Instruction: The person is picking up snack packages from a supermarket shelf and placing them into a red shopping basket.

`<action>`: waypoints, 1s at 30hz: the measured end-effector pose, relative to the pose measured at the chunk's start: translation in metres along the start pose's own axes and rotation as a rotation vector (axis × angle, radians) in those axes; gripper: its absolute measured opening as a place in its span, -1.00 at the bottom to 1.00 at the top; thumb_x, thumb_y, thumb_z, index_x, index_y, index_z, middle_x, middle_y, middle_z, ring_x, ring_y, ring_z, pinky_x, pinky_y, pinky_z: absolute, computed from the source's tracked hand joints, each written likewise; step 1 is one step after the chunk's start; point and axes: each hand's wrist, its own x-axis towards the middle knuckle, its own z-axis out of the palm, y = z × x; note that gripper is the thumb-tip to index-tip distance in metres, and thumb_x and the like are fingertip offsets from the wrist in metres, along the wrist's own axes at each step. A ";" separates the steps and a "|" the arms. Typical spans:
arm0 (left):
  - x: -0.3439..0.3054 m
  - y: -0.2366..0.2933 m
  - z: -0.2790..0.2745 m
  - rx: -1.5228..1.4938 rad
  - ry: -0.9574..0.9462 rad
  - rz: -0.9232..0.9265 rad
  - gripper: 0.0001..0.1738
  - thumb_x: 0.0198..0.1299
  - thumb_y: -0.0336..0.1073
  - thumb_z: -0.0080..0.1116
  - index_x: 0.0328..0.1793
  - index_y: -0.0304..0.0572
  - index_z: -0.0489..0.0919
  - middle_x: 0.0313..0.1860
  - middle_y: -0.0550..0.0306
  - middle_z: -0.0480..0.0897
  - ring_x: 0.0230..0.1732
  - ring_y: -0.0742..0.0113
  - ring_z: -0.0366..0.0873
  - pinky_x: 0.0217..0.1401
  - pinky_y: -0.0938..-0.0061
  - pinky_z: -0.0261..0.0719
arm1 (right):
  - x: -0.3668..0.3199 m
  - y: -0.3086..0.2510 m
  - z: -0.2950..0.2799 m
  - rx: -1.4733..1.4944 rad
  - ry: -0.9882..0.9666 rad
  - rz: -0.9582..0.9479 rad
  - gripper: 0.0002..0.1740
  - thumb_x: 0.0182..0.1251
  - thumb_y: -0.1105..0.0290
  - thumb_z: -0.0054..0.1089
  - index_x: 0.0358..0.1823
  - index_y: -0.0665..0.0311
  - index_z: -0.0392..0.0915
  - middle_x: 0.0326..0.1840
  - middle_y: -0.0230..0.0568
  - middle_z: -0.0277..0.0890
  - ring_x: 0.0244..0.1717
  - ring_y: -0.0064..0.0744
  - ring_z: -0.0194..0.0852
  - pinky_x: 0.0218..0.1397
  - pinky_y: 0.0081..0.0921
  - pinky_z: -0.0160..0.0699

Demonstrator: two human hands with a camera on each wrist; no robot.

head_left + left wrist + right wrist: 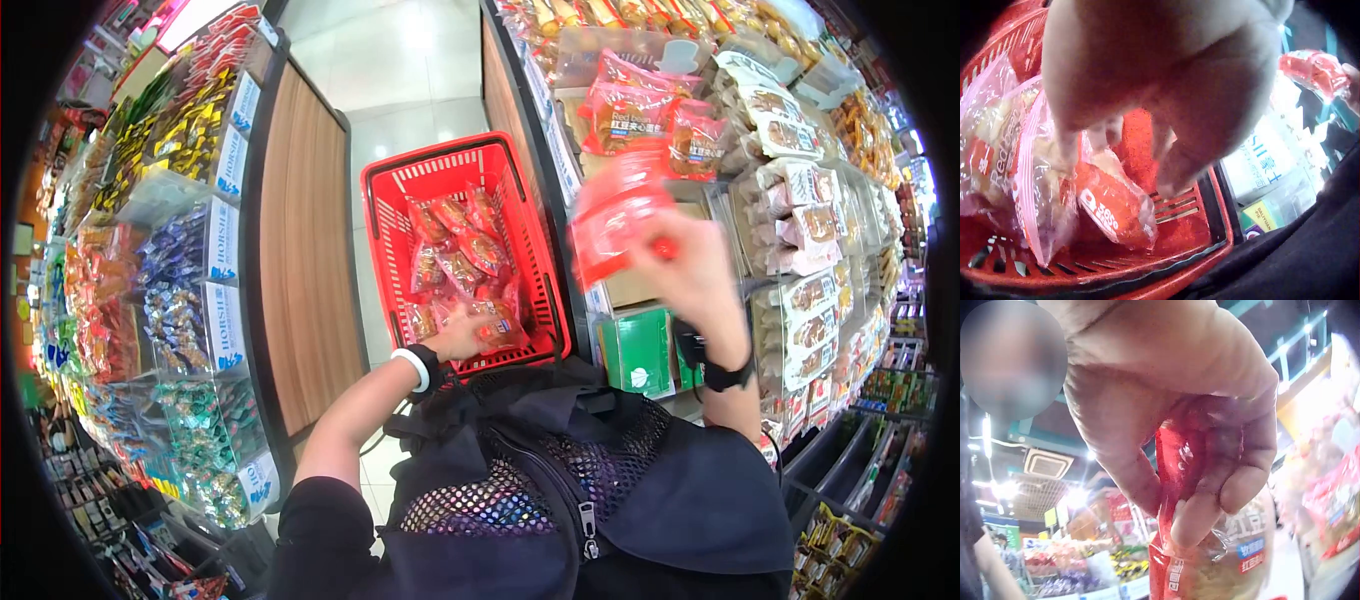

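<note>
A red shopping basket [535, 270] stands on the floor with several packets of red bean bread [480, 250] inside. My left hand [460, 338] reaches down into its near end, over the packets there. In the left wrist view, its fingers point downward, spread at the top of a red-and-clear bread packet [1113, 209]. Off to the right, by the shelf, my right hand [690, 265] holds another red bread packet [620, 215], blurred in the head view. From the right wrist, the thumb and curled fingers pinch the upper end of this packet [1235, 562].
Red bean bread packets [630, 115] lie in a bin on the right shelf, beside white-wrapped breads [800, 220]. A green box [638, 350] sits nearer me. Wrapped sweets [180, 240] fill the left shelf above a wooden panel [305, 240]. A black mesh bag [500, 500] hangs before me.
</note>
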 end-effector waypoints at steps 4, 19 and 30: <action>0.005 -0.015 -0.006 -0.111 0.359 -0.400 -0.22 -0.06 -0.09 0.32 0.35 0.15 0.29 0.05 -0.22 0.40 0.02 -0.10 0.44 0.15 0.19 0.43 | 0.000 0.011 0.102 -0.031 -0.263 -0.136 -0.88 -0.04 0.36 0.19 -0.61 0.24 0.55 -0.60 -0.08 0.52 -0.52 -0.08 0.56 -0.42 -0.28 0.55; 0.010 -0.023 0.005 -0.217 0.203 -0.215 -0.43 -0.15 -0.35 0.35 0.11 -0.09 0.54 -0.51 0.13 0.58 -0.46 0.34 0.55 -0.34 0.43 0.54 | -0.035 0.115 0.262 -0.260 -1.123 -0.209 -0.81 -0.31 0.38 0.33 -0.54 0.26 0.65 -0.51 -0.05 0.58 -0.42 -0.10 0.56 -0.38 -0.12 0.48; 0.012 -0.022 0.011 -0.318 -0.151 -0.250 -0.48 0.13 -0.41 0.17 0.27 -0.04 0.42 -0.17 0.07 0.64 -0.25 0.35 0.58 -0.22 0.49 0.56 | -0.010 0.054 0.203 -0.113 -1.005 -0.140 -0.76 0.01 0.27 0.14 -0.40 0.26 0.65 -0.39 0.05 0.59 -0.27 -0.03 0.58 -0.22 -0.20 0.54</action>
